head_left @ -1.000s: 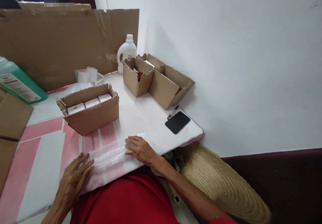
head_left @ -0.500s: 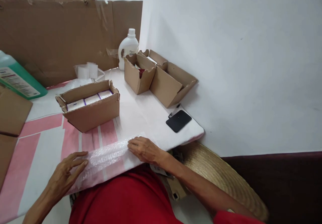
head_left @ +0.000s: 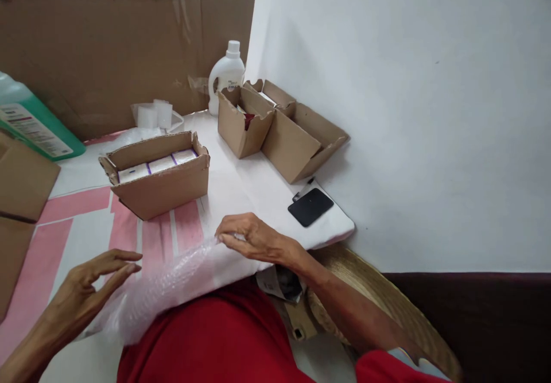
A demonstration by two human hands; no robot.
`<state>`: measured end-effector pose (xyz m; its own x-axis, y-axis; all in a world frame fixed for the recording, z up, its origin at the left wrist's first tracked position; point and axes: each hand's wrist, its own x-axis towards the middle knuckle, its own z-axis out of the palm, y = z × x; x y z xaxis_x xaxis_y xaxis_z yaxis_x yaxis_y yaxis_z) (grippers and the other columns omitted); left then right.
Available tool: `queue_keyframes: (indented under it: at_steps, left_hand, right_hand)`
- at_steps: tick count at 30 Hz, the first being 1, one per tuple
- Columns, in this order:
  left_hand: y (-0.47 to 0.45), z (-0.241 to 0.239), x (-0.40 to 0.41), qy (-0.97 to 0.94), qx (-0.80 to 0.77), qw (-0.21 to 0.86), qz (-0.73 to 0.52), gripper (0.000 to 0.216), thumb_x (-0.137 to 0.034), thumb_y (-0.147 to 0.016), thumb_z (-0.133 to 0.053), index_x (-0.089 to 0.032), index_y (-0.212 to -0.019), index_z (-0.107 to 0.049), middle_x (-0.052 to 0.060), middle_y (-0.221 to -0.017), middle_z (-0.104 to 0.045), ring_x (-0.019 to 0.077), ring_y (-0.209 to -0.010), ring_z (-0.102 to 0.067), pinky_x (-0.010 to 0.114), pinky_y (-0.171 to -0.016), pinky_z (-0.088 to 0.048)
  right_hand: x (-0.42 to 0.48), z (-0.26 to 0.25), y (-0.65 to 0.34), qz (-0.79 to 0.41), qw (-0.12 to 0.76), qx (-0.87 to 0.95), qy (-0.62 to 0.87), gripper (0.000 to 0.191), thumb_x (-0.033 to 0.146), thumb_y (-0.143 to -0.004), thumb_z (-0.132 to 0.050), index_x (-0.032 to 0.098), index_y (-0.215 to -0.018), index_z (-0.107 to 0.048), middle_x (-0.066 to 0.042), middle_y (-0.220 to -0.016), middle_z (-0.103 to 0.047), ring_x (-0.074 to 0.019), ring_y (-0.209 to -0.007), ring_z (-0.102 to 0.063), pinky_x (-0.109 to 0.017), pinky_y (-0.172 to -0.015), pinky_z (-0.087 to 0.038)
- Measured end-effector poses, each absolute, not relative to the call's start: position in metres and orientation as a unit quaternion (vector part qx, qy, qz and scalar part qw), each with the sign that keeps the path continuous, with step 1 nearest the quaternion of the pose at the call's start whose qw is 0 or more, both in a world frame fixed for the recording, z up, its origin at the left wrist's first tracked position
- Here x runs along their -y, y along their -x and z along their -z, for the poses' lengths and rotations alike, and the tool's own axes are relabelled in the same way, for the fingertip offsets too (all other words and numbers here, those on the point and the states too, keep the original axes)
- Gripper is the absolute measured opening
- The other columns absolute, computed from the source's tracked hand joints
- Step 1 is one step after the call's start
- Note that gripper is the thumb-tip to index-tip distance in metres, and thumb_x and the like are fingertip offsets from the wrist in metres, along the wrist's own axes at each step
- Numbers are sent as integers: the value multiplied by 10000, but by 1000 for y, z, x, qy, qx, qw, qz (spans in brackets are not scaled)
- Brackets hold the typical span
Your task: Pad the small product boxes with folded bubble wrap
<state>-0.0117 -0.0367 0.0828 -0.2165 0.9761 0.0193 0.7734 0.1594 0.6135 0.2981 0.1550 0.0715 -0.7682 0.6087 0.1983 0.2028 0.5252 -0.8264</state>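
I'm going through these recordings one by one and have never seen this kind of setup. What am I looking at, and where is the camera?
There is no robot here, just a person's two bare hands. The single camera sits on their head, looking forward and down, so you see roughly what they face. The right hand pinches one end of a strip of bubble wrap. The left hand is open near the other end; whether it touches is hard to tell. The table also bears an open cardboard box of white-and-purple packs, a black phone-like device, three more open boxes, a white handled bottle and a container of green liquid.
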Motion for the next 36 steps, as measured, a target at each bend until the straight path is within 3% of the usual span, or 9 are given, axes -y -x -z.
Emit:
queue_keyframes:
  at_steps: [4,7,13,18,21,25,29,32,36]
  left_hand:
    - [-6,-97,25,-577,-754,23,-312,406,-611,-895,-525,-282,-902,-763,19,-1042,-774,204,-876,-736,221,-482,-499]
    - [-44,-106,29,-603,-717,-88,-338,272,-439,-943,-544,-284,-1084,-718,9,-1088,-754,203,-930,-723,319,-763,-593]
    - [-115,-69,25,-743,-614,65,-259,385,-347,-973,-512,-240,-1313,-655,105,-1203,-735,243,-1086,-711,358,-926,-602]
    - [-91,-4,-11,-743,-619,-7,-255,366,-250,-1000,-439,-149,-1298,-627,152,-1241,-696,250,-1120,-676,397,-937,-593]
    - [-71,15,-25,-737,-628,-29,-247,347,-252,-993,-464,-168,-1290,-621,145,-1246,-682,257,-1143,-650,417,-951,-575]
    - [-66,24,-24,-733,-647,-54,-203,478,-374,-985,-510,-159,-1411,-525,181,-1406,-592,316,-1313,-546,478,-1039,-509]
    - [-69,37,-5,-721,-665,-76,-181,538,-365,-974,-464,-146,-1466,-465,192,-1521,-494,335,-1435,-424,536,-1155,-385]
    - [-65,52,13,-709,-680,-91,-159,560,-329,-923,-457,-131,-1445,-501,197,-1515,-505,360,-1494,-336,577,-1209,-281]
    - [-60,61,23,-701,-691,-98,-145,690,-382,-877,-467,-108,-1508,-430,209,-1533,-486,379,-1542,-234,602,-1242,-178]
  right_hand:
    - [-175,-77,-283,-316,127,918,203,292,183,-980,-487,196,-704,-580,27,-659,-527,-131,-626,-448,-265,-647,-327]
    - [-186,-71,-272,-288,76,920,254,335,178,-984,-488,189,-655,-549,35,-589,-486,-120,-578,-393,-275,-612,-270]
    - [-211,-70,-256,-325,48,906,268,325,146,-946,-469,174,-638,-569,19,-589,-559,-100,-531,-475,-242,-574,-314]
    - [-245,-67,-246,-333,-36,899,281,322,210,-974,-487,162,-681,-613,12,-601,-615,-104,-513,-586,-214,-558,-396]
    - [-252,-63,-242,-284,-30,909,303,309,291,-991,-553,159,-730,-656,-46,-704,-687,-172,-684,-667,-248,-657,-456]
    - [-219,-58,-237,-173,63,918,352,280,315,-1039,-498,97,-1077,-669,-230,-1194,-672,-309,-1118,-626,-423,-945,-469]
    - [-142,-34,-215,-138,128,953,237,449,550,-1015,-510,191,-1255,-632,-94,-1320,-663,-220,-1216,-575,-327,-1087,-424]
    - [-90,-6,-190,-127,190,964,133,752,686,-953,-517,95,-1417,-520,-133,-1506,-536,-248,-1416,-431,-344,-1214,-305]
    - [-73,18,-176,-120,193,959,167,819,686,-970,-472,107,-1539,-363,-113,-1622,-396,-233,-1517,-288,-395,-1253,-244]
